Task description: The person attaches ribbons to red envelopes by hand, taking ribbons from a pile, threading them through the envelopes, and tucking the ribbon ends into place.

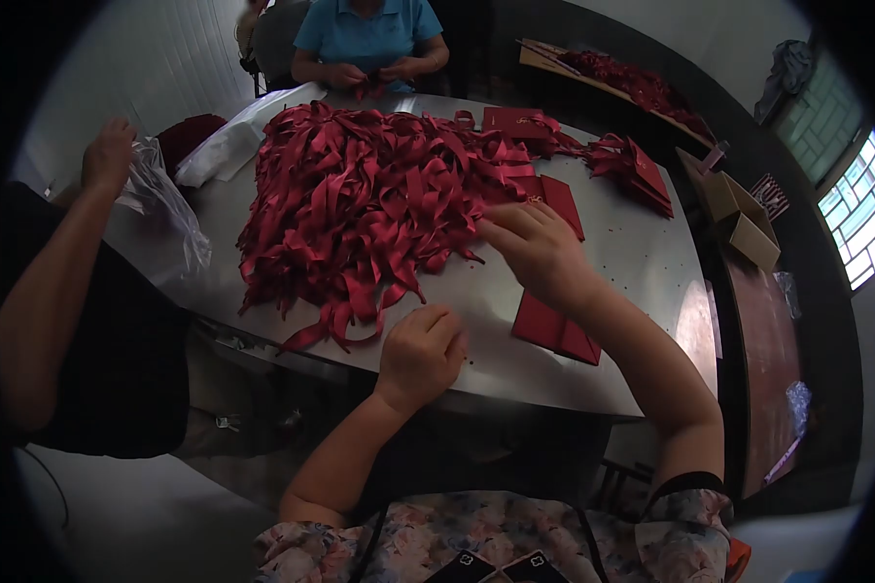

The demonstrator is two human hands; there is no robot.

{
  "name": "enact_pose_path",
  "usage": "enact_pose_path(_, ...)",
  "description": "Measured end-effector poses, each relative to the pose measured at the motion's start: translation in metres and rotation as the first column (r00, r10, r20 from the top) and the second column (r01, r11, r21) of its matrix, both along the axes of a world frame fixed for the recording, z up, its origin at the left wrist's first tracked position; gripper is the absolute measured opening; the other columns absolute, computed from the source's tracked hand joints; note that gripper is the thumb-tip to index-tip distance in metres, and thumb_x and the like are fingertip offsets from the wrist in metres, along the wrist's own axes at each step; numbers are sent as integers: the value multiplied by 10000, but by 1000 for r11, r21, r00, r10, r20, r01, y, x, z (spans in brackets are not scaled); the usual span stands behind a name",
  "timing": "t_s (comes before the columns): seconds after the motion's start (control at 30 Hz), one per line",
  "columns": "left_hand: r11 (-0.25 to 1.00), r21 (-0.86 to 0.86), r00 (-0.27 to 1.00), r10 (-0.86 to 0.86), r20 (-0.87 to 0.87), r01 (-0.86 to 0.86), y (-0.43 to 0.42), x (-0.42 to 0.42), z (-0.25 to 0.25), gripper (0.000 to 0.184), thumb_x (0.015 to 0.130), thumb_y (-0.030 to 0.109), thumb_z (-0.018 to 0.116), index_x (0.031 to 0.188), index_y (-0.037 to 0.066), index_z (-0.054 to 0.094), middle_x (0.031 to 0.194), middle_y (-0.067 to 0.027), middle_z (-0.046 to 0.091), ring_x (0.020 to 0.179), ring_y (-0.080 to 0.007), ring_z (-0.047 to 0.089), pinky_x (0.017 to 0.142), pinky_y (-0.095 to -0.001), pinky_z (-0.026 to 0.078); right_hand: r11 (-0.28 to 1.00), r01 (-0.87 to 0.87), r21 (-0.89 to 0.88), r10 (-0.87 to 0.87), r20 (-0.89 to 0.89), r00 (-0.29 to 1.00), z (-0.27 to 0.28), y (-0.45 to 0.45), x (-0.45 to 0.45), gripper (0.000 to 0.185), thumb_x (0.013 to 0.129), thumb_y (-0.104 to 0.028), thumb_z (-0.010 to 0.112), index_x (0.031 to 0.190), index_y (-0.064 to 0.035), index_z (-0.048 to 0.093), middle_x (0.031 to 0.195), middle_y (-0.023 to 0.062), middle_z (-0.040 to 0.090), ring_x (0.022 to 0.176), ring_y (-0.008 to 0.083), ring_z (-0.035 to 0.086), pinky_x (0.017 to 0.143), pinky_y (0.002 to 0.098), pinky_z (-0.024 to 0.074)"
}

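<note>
A large heap of dark red ribbons (360, 194) covers the middle of the metal table. My left hand (421, 358) is closed at the table's front edge, below the heap, its fingers curled; whatever it may hold is hidden. Over the heap's right edge reaches my right hand (540, 255), its fingers stretched out and slightly blurred, with no ribbon visibly gripped. Beneath my right forearm lies a red paper bag (554, 328), flat on the table. Another red bag (562, 204) rests just behind that hand, partly covered by it.
More red bags (642, 175) with ribbons lie at the table's right. Across the table, a person in a blue shirt (367, 39) handles something red. At left, another person's hand (110, 155) is beside clear plastic (165, 199). An open cardboard box (744, 219) stands on the right bench.
</note>
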State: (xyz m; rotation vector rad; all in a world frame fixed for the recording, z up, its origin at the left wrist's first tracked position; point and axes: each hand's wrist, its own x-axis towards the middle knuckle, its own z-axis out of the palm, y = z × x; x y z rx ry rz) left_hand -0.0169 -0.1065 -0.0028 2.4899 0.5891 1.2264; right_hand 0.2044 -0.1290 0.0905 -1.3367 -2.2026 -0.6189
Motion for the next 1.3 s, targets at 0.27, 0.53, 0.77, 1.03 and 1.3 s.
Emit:
enact_pose_path(0.27, 1000, -16, 1000, 8, 15, -8, 4, -3, -1, 187, 767, 111, 709, 906, 6, 640, 974, -153, 645, 858, -339, 643, 742, -414, 531, 998, -14, -66, 25, 160, 987, -12, 119, -12, 186, 769, -105, 664, 954, -104, 677, 1148, 86, 628, 1095, 284, 593, 954, 408, 430)
enact_pose_path(0.53, 979, -200, 923, 32, 382, 49, 16, 1, 37, 361, 844, 111, 676, 1172, -19, 600, 1197, -179, 596, 1104, -304, 592, 968, -372, 451, 930, 46, -364, -241, -512, 824, 56, 5, 1, 125, 828, -68, 693, 928, -7, 652, 844, 133, 666, 770, 230, 666, 681, 353, 513)
enact_pose_path(0.77, 264, -588, 643, -243, 726, 764, -3, 60, 85, 309, 1000, 175, 526, 1259, 7, 555, 1167, -87, 606, 1094, -192, 573, 1030, -318, 391, 974, -4, -225, -113, -504, 857, 62, -60, 5, 142, 825, -31, 713, 966, -33, 692, 825, 101, 669, 744, 207, 647, 668, 336, 508)
enact_pose_path(1.03, -238, -743, 614, -437, 657, 625, -21, 70, 72, 222, 998, 202, 514, 1117, 34, 597, 962, -11, 630, 883, -94, 569, 857, -261, 454, 958, 272, -90, -286, -324, 902, 54, -143, 34, 98, 772, -102, 753, 858, -69, 718, 753, 67, 635, 698, 240, 621, 692, 354, 486)
enact_pose_path(1.3, -15, -907, 533, -805, 261, 421, -26, 64, 77, 232, 990, 194, 551, 1117, 6, 598, 931, -38, 628, 860, -109, 595, 807, -270, 465, 916, 401, 22, -350, -446, 824, 47, -195, 46, 102, 774, -68, 771, 867, -52, 733, 739, 59, 641, 680, 188, 624, 638, 308, 493)
